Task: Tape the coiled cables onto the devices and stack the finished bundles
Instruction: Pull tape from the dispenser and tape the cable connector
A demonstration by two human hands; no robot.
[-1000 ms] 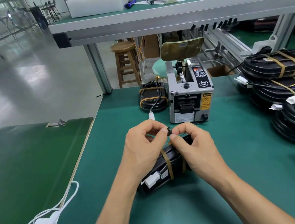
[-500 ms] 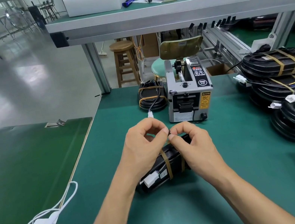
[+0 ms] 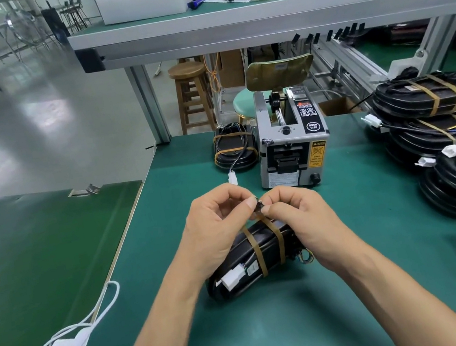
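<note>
step: pressing tape down at the device's [image 3: 253, 255] top edge
left hand [image 3: 217, 223]: pinching tape end
right hand [image 3: 298, 215]: pinching same spot
device: lying on table [image 3: 362, 286], twice banded
next: likely carry to stack [image 3: 436, 117] at right

Green mat [image 3: 362, 286] covers the bench; black device [image 3: 264, 245] on it wears two brown tape bands [image 3: 277, 237] and a white connector [image 3: 233, 278]. Behind the device, silver-grey tape dispenser [image 3: 292, 146] with black panel and yellow caution label [image 3: 317, 153]. Right of dispenser, black bundles [image 3: 427, 98] banded brown.
</note>
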